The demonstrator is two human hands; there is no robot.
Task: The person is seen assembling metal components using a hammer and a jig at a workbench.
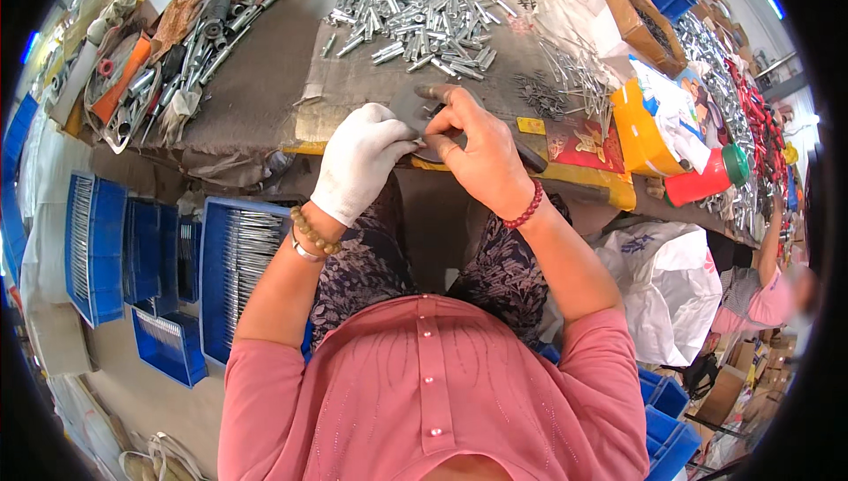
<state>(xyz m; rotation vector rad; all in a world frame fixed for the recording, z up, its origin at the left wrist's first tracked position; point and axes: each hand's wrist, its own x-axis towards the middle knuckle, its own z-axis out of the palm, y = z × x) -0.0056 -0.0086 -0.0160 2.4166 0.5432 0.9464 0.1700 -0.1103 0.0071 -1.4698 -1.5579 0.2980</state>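
My left hand, in a white glove, is closed in a pinch at the table's near edge. Whatever small piece sits at its fingertips is too small to name. Bare and bent, my right hand brings its thumb and fingers to the same spot, closed around something I cannot make out. Behind the fingertips lies a grey round plate, partly covered by my hands. A dark bar sticks out from behind my right hand. Farther back is a heap of shiny metal sleeves.
Small dark screws and long thin metal pins lie to the right. Beyond them stand a cardboard box and a red jar with a green lid. Tools crowd the far left. Blue bins of rods stand lower left.
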